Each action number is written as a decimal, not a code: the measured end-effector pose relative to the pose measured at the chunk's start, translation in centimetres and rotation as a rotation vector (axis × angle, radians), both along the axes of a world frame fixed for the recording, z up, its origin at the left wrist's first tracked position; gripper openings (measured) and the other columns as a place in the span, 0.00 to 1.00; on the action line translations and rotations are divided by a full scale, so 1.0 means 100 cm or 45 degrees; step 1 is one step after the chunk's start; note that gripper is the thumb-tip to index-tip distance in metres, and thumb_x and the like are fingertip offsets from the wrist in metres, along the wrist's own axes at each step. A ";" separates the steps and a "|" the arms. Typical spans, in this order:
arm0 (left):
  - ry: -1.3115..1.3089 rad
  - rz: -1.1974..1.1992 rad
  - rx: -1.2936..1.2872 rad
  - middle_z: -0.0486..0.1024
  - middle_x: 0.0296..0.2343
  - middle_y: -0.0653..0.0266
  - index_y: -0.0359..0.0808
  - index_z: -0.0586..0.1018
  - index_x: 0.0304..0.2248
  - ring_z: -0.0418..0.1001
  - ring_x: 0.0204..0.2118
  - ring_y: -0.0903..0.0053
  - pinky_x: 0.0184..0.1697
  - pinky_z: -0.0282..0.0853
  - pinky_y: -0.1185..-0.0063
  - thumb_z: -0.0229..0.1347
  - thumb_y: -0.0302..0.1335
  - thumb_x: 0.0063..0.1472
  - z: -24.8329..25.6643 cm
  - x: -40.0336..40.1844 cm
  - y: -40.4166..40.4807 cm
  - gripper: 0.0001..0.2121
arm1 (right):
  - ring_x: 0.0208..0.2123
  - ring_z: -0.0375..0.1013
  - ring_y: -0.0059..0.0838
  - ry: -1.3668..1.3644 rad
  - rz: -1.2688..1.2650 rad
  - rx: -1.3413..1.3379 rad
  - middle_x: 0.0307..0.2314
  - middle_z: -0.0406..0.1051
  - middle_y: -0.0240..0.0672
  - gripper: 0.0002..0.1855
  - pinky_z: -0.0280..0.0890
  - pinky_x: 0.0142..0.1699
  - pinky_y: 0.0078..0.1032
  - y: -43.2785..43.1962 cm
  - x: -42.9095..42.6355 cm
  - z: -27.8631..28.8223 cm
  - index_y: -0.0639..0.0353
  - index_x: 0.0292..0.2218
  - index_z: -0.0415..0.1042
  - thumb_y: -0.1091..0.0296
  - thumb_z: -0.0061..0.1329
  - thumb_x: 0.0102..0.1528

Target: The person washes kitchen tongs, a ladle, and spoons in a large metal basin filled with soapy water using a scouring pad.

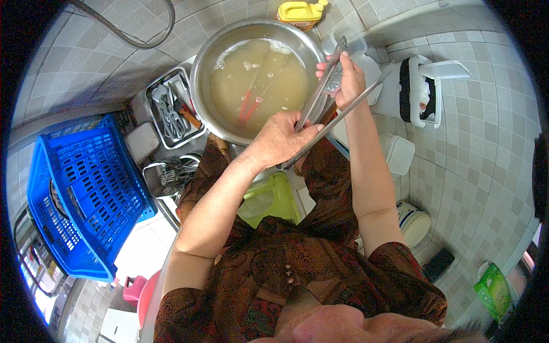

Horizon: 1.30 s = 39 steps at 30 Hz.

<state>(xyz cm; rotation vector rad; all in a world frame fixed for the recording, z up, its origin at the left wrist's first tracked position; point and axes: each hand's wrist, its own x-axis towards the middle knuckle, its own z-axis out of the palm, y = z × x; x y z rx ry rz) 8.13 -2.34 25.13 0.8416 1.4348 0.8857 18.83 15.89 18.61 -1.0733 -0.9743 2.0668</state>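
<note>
My left hand (281,139) grips the near end of a long metal tray or pan (315,100), tilted over the right rim of a large steel basin (198,100). My right hand (349,81) is at its upper part, with a grey scouring pad (332,79) between the fingers, against the metal. Cloudy, sudsy water (274,73) fills much of the basin, and red-handled utensils (251,107) lie partly under it. The exact shape of the metal piece is hard to tell.
Left of the basin sit a steel tray of scissors and knives (171,109), a container of forks (171,173) and a blue plastic crate (90,201). A yellow bottle (300,13) stands behind. A light green stool (274,199) is below, a white bin (422,92) at right.
</note>
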 end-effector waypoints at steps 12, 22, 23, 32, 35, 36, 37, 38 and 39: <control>-0.292 0.514 -0.084 0.70 0.19 0.70 0.29 0.73 0.28 0.63 0.23 0.89 0.26 0.62 0.85 0.52 0.36 0.58 -0.003 -0.006 0.004 0.15 | 0.22 0.71 0.25 -0.418 0.148 0.632 0.24 0.70 0.37 0.16 0.67 0.27 0.23 -0.025 -0.030 0.022 0.63 0.37 0.67 0.58 0.39 0.58; -0.329 0.457 0.010 0.70 0.18 0.70 0.29 0.73 0.29 0.63 0.21 0.89 0.24 0.62 0.85 0.52 0.39 0.57 -0.003 -0.005 0.005 0.17 | 0.37 0.69 0.26 -0.716 0.437 0.961 0.35 0.70 0.38 0.21 0.61 0.45 0.22 -0.030 -0.033 0.008 0.67 0.43 0.66 0.56 0.40 0.57; -0.329 0.417 -0.007 0.69 0.18 0.70 0.29 0.73 0.29 0.63 0.21 0.89 0.24 0.62 0.85 0.52 0.39 0.57 0.002 -0.005 0.005 0.17 | 0.35 0.70 0.28 -0.713 0.419 0.864 0.34 0.70 0.40 0.21 0.63 0.43 0.23 -0.024 -0.030 0.000 0.67 0.43 0.66 0.56 0.40 0.57; -0.259 0.403 0.044 0.70 0.19 0.70 0.31 0.72 0.27 0.65 0.21 0.87 0.25 0.64 0.83 0.53 0.39 0.56 -0.005 -0.004 0.003 0.16 | 0.25 0.73 0.36 -0.099 0.286 0.153 0.27 0.71 0.49 0.22 0.71 0.29 0.27 -0.027 -0.030 0.005 0.68 0.41 0.64 0.53 0.37 0.58; -0.176 0.443 0.107 0.70 0.18 0.70 0.32 0.72 0.26 0.65 0.21 0.86 0.25 0.63 0.83 0.54 0.39 0.56 -0.009 -0.003 0.004 0.15 | 0.28 0.73 0.36 -0.118 0.406 0.012 0.28 0.71 0.49 0.23 0.71 0.31 0.28 -0.038 -0.030 0.029 0.68 0.41 0.65 0.53 0.37 0.58; -0.140 0.455 0.134 0.70 0.17 0.70 0.32 0.72 0.26 0.65 0.21 0.86 0.25 0.63 0.83 0.54 0.39 0.55 -0.009 -0.003 0.004 0.15 | 0.30 0.73 0.36 -0.109 0.443 0.002 0.29 0.71 0.48 0.23 0.70 0.32 0.28 -0.040 -0.031 0.031 0.68 0.40 0.66 0.53 0.37 0.58; -0.104 0.446 0.158 0.70 0.17 0.70 0.32 0.72 0.25 0.64 0.20 0.86 0.25 0.63 0.83 0.54 0.38 0.55 -0.013 -0.004 0.003 0.15 | 0.31 0.73 0.36 -0.100 0.480 -0.007 0.29 0.71 0.47 0.23 0.70 0.33 0.29 -0.042 -0.031 0.033 0.68 0.40 0.66 0.53 0.37 0.58; -0.069 0.438 0.182 0.69 0.16 0.70 0.33 0.72 0.24 0.64 0.20 0.86 0.25 0.63 0.83 0.54 0.38 0.55 -0.019 -0.004 0.003 0.15 | 0.32 0.72 0.35 -0.121 0.562 0.003 0.29 0.70 0.46 0.23 0.70 0.34 0.29 -0.042 -0.031 0.035 0.68 0.40 0.67 0.53 0.36 0.58; -0.038 0.426 0.208 0.69 0.15 0.70 0.33 0.71 0.24 0.64 0.20 0.86 0.24 0.63 0.83 0.54 0.38 0.55 -0.021 -0.004 0.003 0.15 | 0.33 0.72 0.35 -0.146 0.639 0.013 0.29 0.70 0.45 0.23 0.69 0.36 0.29 -0.042 -0.030 0.038 0.68 0.40 0.67 0.53 0.36 0.58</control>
